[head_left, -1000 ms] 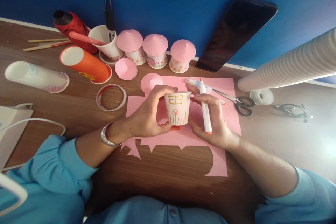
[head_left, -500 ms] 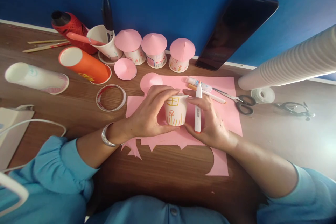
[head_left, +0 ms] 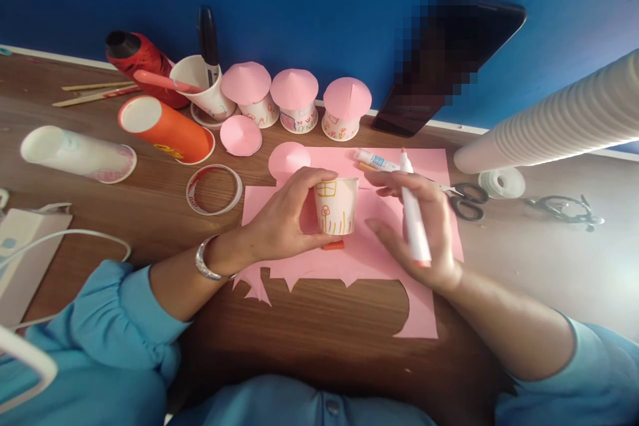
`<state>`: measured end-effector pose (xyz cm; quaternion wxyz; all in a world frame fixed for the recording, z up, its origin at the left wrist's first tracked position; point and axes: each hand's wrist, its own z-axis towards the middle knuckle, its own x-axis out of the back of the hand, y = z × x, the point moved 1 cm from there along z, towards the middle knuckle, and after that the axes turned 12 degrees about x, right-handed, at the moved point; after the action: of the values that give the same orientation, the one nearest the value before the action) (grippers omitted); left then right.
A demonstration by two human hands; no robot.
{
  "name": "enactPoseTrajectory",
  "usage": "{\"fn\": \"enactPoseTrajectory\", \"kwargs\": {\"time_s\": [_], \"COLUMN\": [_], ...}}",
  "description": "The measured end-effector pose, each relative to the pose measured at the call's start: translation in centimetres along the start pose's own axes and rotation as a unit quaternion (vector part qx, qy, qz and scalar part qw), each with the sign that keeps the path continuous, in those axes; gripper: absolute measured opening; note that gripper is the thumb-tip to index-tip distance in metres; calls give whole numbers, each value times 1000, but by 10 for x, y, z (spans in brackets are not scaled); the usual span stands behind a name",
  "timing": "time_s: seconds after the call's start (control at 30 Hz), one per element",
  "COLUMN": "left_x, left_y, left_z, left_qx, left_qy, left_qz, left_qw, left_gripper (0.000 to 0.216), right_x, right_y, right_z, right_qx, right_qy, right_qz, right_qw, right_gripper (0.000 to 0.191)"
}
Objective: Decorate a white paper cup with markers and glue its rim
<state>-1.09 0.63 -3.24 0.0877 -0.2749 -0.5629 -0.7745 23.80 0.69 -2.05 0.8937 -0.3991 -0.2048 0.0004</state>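
Observation:
My left hand [head_left: 284,219] grips a small white paper cup [head_left: 339,205] between thumb and fingers. A yellow window, an orange flower and coloured strokes like grass are drawn on its side. To the right of the cup, my right hand [head_left: 424,219] holds an uncapped white felt-tip marker [head_left: 413,213], its orange tip pointing away from me; thumb and fingertips are spread apart. An orange marker cap [head_left: 333,245] lies just below the cup on the pink paper [head_left: 369,259], whose near edge is cut ragged. A pink paper cone [head_left: 289,160] rests beyond my left hand.
Along the blue wall stand several cups with pink cone roofs [head_left: 348,97], a cup [head_left: 197,80] holding pens, and a leaning phone [head_left: 449,66]. An orange tube [head_left: 167,130] and a tape roll [head_left: 213,190] lie left. Scissors [head_left: 466,201] and stacked cups [head_left: 549,113] are right.
My right hand has come away from the cup and moved right with the marker. The orange cap on the paper now shows. My left hand still grips the cup.

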Motion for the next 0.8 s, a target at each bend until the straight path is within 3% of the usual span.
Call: {"fn": "enactPoseTrajectory", "kwargs": {"time_s": [0.1,0.23,0.3,0.47,0.8], "left_x": [1,2,2,2,2], "left_y": [-1,-1,0,3,4], "left_z": [0,2,3,4,3], "left_qx": [12,18,22,25,33], "left_qy": [-9,-14,-16,-14,-12], "left_qz": [26,39,42,38,66], "left_qw": [1000,999,999,999,997], "left_gripper": [92,89,85,85,89], "right_x": [7,12,11,3,4], "right_y": [-7,-17,-19,-16,-14], "right_z": [-1,0,0,-1,-2], "right_qx": [9,51,25,-40,-12], "right_qy": [39,-6,-18,32,3], "right_qz": [-13,13,42,112,58], "right_qw": [999,999,999,992,998], "right_gripper": [26,28,20,9,10]}}
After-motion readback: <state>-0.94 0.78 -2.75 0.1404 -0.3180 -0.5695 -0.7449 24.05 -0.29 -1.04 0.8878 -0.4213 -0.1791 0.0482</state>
